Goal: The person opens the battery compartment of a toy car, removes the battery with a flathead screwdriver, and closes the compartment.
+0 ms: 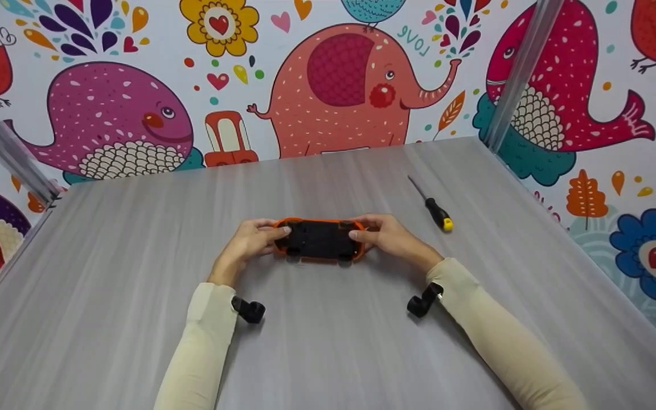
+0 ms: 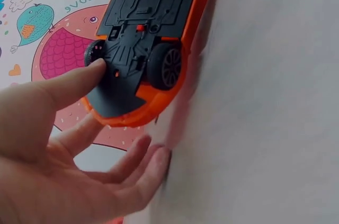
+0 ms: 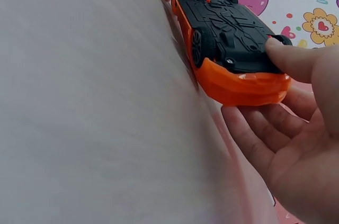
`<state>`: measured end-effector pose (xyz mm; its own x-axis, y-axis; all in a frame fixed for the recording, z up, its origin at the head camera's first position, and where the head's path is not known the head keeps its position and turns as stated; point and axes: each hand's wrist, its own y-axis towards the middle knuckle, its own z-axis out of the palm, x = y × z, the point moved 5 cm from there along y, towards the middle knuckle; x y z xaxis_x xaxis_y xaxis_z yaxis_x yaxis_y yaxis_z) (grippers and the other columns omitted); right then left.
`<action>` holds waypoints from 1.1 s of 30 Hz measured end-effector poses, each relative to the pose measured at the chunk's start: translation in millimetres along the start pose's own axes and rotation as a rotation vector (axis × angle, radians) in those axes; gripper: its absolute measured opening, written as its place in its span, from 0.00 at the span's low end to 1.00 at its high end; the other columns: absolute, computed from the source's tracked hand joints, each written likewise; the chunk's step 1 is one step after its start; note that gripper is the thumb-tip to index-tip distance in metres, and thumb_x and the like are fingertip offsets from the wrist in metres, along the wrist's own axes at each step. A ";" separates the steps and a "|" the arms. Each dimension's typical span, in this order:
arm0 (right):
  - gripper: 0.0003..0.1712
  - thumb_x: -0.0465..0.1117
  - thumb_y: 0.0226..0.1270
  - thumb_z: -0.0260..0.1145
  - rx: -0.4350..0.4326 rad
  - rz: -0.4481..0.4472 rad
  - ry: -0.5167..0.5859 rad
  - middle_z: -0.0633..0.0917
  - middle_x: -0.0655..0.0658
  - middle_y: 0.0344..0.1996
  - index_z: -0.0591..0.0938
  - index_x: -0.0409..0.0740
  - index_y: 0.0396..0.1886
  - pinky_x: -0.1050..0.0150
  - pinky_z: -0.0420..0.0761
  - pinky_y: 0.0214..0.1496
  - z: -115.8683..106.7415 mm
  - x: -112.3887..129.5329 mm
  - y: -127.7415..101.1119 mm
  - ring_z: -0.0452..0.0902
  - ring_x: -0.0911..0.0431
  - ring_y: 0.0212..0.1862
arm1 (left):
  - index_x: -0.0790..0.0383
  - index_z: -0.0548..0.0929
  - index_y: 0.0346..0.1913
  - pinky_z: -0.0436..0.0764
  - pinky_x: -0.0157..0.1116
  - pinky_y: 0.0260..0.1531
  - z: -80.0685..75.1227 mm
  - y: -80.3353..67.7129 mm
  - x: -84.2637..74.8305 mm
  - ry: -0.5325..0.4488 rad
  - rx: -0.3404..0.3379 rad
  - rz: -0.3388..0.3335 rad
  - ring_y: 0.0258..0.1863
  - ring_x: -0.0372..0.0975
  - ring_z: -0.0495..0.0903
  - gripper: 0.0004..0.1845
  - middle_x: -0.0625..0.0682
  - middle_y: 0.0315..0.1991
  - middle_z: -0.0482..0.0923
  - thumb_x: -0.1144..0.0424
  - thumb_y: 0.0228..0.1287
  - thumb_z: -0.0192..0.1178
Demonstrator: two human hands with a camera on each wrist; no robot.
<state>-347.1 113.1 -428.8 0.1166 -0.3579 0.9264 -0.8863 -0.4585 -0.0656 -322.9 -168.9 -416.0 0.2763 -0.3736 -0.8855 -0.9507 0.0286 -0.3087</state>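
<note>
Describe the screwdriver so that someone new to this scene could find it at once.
Start at the grey table in front of the cartoon animal wall. Both hands hold an upside-down orange toy car at its middle; look just beyond the right hand, toward the table's far right corner. The screwdriver lies there alone, a thin metal shaft on a black handle with a yellow end.

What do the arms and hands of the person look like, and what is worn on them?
Both arms wear long, close-fitting cream sleeves that end at the wrists. The left hand and right hand are bare: no gloves, rings or watch show. A small black wrist camera mount sits under each forearm, the other at.
</note>
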 end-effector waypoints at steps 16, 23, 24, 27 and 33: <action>0.25 0.41 0.73 0.63 -0.090 0.076 0.175 0.84 0.40 0.51 0.76 0.34 0.65 0.71 0.82 0.35 5.7 -5.2 3.4 0.82 0.62 0.36 | 0.72 0.71 0.66 0.88 0.43 0.45 11.1 6.7 2.3 -0.197 0.126 -0.004 0.37 0.40 0.86 0.26 0.64 0.58 0.78 0.57 0.75 0.56; 0.25 0.40 0.74 0.63 -0.059 0.115 0.291 0.85 0.46 0.41 0.75 0.29 0.63 0.69 0.84 0.34 8.5 -6.6 5.6 0.83 0.61 0.33 | 0.67 0.68 0.71 0.87 0.43 0.50 8.0 6.6 3.3 -0.351 0.129 -0.003 0.42 0.40 0.86 0.27 0.64 0.64 0.76 0.57 0.76 0.54; 0.25 0.40 0.73 0.63 -0.055 0.118 0.300 0.85 0.47 0.40 0.75 0.29 0.63 0.68 0.85 0.35 8.8 -6.7 5.8 0.83 0.61 0.33 | 0.67 0.66 0.72 0.87 0.43 0.50 8.2 6.6 3.0 -0.369 0.133 0.000 0.44 0.41 0.86 0.28 0.64 0.65 0.75 0.58 0.76 0.55; 0.25 0.41 0.74 0.63 -0.038 0.115 0.317 0.85 0.47 0.39 0.75 0.28 0.63 0.67 0.86 0.36 9.9 -6.9 6.1 0.84 0.60 0.33 | 0.66 0.61 0.75 0.85 0.44 0.55 9.1 7.0 2.4 -0.413 0.146 0.006 0.49 0.42 0.84 0.30 0.65 0.69 0.70 0.61 0.76 0.55; 0.26 0.42 0.74 0.63 -0.025 0.124 0.331 0.85 0.46 0.41 0.75 0.28 0.63 0.68 0.86 0.37 10.2 -8.8 5.2 0.84 0.60 0.34 | 0.66 0.59 0.76 0.79 0.50 0.62 9.2 7.5 1.3 -0.417 0.146 0.022 0.49 0.43 0.85 0.31 0.67 0.70 0.69 0.68 0.74 0.55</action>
<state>-348.1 105.5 -441.1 -0.1408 -0.1247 0.9822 -0.8956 -0.4069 -0.1801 -328.4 -160.7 -422.6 0.3179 0.0335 -0.9475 -0.9353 0.1747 -0.3077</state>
